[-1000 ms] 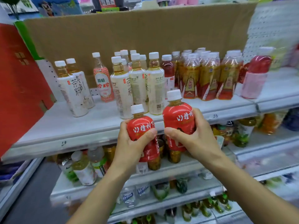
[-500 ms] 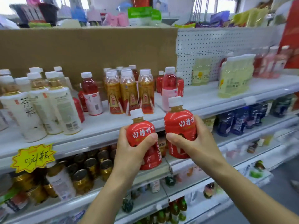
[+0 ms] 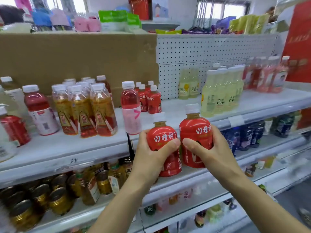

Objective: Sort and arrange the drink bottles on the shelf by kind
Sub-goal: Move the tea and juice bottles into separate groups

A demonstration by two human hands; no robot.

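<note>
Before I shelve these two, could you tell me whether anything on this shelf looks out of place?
Yes: a tall pink-labelled bottle stands alone beside the small red bottles, far from the pink-labelled group at the right end. A red-labelled bottle also sits apart at the far left.

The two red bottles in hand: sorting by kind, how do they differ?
The left bottle, in the left hand, sits lower than the right bottle, in the right hand. The left bottle leans slightly; the right bottle stands nearly upright. Both have red wraps, white caps, identical lettering.
</note>
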